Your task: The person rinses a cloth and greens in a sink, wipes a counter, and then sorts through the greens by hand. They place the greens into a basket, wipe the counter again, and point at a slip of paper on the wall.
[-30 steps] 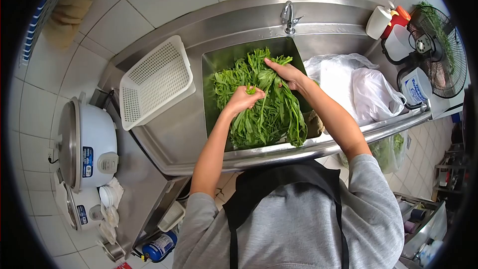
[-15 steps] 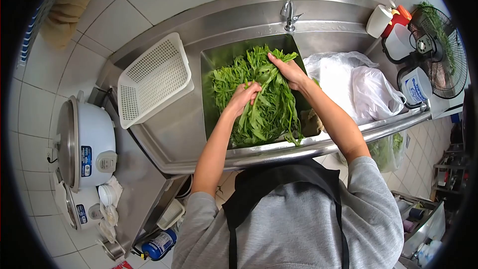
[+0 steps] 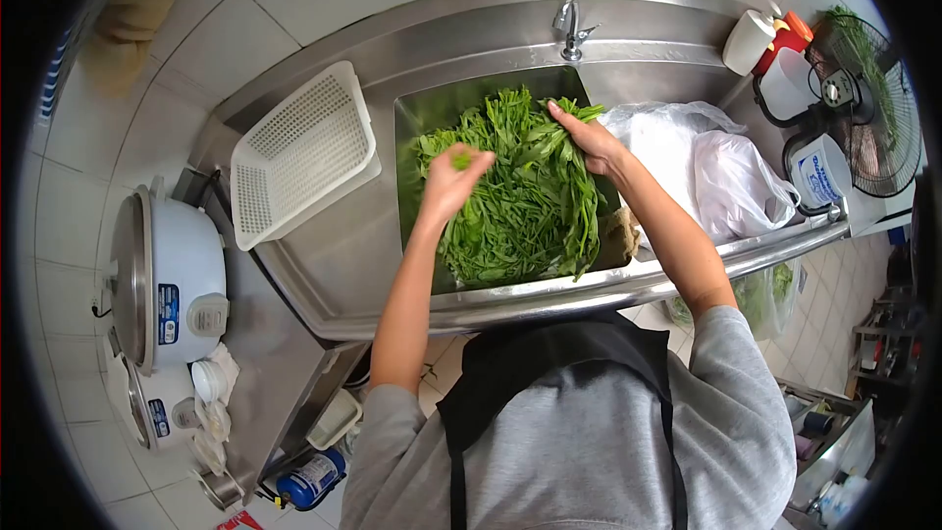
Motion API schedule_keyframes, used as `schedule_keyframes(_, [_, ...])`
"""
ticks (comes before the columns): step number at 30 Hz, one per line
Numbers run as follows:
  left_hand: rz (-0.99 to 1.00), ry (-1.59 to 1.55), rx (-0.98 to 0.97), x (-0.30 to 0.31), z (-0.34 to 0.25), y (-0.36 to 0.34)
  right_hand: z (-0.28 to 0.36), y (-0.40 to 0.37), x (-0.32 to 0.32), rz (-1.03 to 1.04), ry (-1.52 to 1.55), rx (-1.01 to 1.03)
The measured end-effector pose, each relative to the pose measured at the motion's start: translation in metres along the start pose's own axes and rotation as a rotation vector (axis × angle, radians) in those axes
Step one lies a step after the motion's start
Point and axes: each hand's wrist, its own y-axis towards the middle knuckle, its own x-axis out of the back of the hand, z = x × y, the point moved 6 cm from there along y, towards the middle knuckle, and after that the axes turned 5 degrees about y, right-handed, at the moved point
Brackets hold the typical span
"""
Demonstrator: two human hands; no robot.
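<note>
Rice cooker [image 3: 186,270], large and pale, stands at the far left, with a smaller cooker [image 3: 175,402] beside it and white bowls [image 3: 209,381] close to that one. Next comes a white perforated basket [image 3: 294,157], resting on the bare steel drainboard [image 3: 324,255]. To its right is the square steel basin [image 3: 420,110], and in it a broad heap of long-leaved greens [image 3: 510,226] that covers most of the floor. The left hand [image 3: 451,186] is raised over the heap's left side, fingers curled in a narrow pinch around a small green piece [image 3: 460,162] (motion blurs its tips, so I cannot tell whether they brush the leaves below). Behind the basin rises a curved tap [image 3: 569,29]. At the heap's upper right, the right hand [image 3: 591,145] holds a bunch of the greens, thumb laid over the top, leaves hanging down toward the front rim. Just beneath that forearm, a tan lump [image 3: 618,236] sits in the basin's front right corner. Further right lie white plastic bags [image 3: 736,182], then a printed tub [image 3: 817,175] and a fan [image 3: 888,142].
</note>
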Motion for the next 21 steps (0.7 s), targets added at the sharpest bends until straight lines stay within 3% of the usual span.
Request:
schedule_keyframes(1, [0.017, 0.045, -0.184, -0.008, -0.017, 0.003, 0.002, -0.003, -0.01, 0.008, -0.007, -0.004])
schedule_keyframes(3, [0.161, 0.287, -0.119, -0.028, -0.023, 0.011, 0.003, -0.01, -0.029, 0.078, -0.074, -0.057])
schedule_keyframes(5, [0.132, 0.403, -0.103, -0.026, -0.033, 0.01, 0.008, -0.011, -0.037, 0.134, -0.072, -0.033])
schedule_keyframes(7, [0.117, 0.522, -0.096, -0.022, -0.034, 0.012, 0.023, -0.04, -0.04, 0.042, -0.668, -0.2])
schedule_keyframes(8, [0.139, 0.425, -0.113, -0.018, -0.029, 0.015, 0.013, -0.023, -0.028, 0.21, -0.683, -0.15])
schedule_keyframes(9, [0.164, 0.329, -0.129, -0.014, -0.027, 0.016, 0.003, -0.001, -0.004, 0.213, -0.812, -0.216])
schedule_keyframes(11, [0.177, 0.187, -0.053, -0.002, -0.028, 0.014, 0.009, -0.009, -0.014, 0.395, -0.67, 0.082])
schedule_keyframes(15, [0.156, 0.018, 0.066, 0.022, -0.015, 0.008, 0.007, 0.0, 0.014, 0.384, -0.92, -0.132])
schedule_keyframes(17, [0.098, -0.072, 0.086, 0.038, -0.008, 0.0, 0.014, 0.004, 0.03, 0.338, -0.946, -0.088])
schedule_keyframes(19, [-0.053, -0.174, 0.158, 0.062, 0.003, -0.013, 0.033, -0.009, 0.034, 0.257, -0.852, -0.037])
schedule_keyframes(21, [0.02, -0.074, 0.161, 0.08, 0.011, -0.024, 0.048, -0.006, 0.052, 0.224, -0.648, -0.006])
